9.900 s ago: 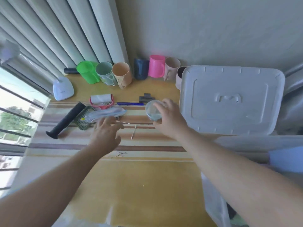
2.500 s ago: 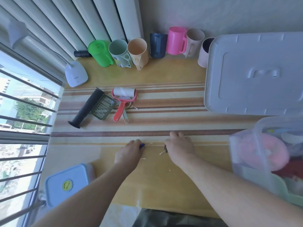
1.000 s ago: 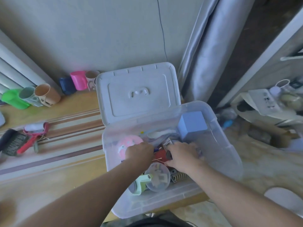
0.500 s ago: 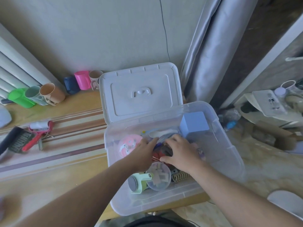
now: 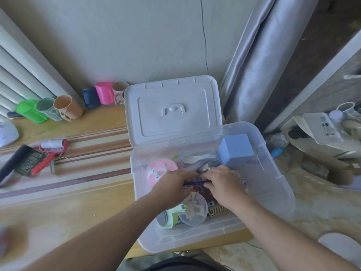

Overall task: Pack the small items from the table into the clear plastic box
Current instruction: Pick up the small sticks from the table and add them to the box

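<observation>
The clear plastic box stands open at the table's right end, its white lid lying behind it. Both hands are inside the box. My left hand and my right hand each hold an end of a blue pen lying level between them. Around them in the box lie a pink round case, a blue cube, a white spoon, a clear round tub, a green-handled piece and a coiled hair clip.
On the striped table to the left lie a red lint roller and a black-handled grater. Several plastic cups line the wall. A grey curtain hangs at the right, with clutter on the floor beyond.
Over the last second both hands stayed inside the box among the items; now the blue pen shows between them. Before that they gathered small things off the table.
</observation>
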Available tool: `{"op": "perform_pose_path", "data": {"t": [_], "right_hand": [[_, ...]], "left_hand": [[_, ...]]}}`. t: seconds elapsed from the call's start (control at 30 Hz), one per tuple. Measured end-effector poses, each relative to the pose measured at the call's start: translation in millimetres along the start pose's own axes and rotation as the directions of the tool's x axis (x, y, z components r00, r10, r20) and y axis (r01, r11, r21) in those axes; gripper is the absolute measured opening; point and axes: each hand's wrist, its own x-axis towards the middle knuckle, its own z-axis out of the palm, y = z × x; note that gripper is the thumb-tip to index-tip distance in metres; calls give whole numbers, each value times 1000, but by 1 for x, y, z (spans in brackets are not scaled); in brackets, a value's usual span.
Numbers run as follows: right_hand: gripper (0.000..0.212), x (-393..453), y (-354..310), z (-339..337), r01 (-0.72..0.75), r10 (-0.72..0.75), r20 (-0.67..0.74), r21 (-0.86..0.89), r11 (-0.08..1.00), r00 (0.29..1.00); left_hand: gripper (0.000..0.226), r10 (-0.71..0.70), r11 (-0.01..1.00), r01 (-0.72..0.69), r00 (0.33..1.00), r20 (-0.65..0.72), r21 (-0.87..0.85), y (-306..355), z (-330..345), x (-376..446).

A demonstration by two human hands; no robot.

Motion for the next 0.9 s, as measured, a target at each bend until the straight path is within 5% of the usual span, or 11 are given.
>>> {"op": "perform_pose_path", "data": {"t": [0.1, 0.23, 0.5, 0.73, 0.9], "right_hand": [[12, 0, 0, 4, -34, 35, 35, -17, 999, 999], [29, 13, -16, 9, -7, 14, -95, 64, 998, 995], [28, 101, -154, 20, 315, -249, -300, 195, 929, 921], [30, 184, -294, 71, 422, -399, -144, 208, 883, 906], [36, 252, -377, 125, 347, -372, 193, 154, 925, 908]], "left_hand": [[44, 55, 994, -49, 997, -60, 95, -9, -12, -16], [48, 84, 983, -46, 974, -211, 178, -38, -46, -40], [49, -205, 967, 254, 844, -496, 31, -151, -120, -95], [41, -488, 840, 542, 729, -479, -30, -302, -180, -153], [58, -609, 712, 695, 683, -404, 102, -404, -213, -175]]}}
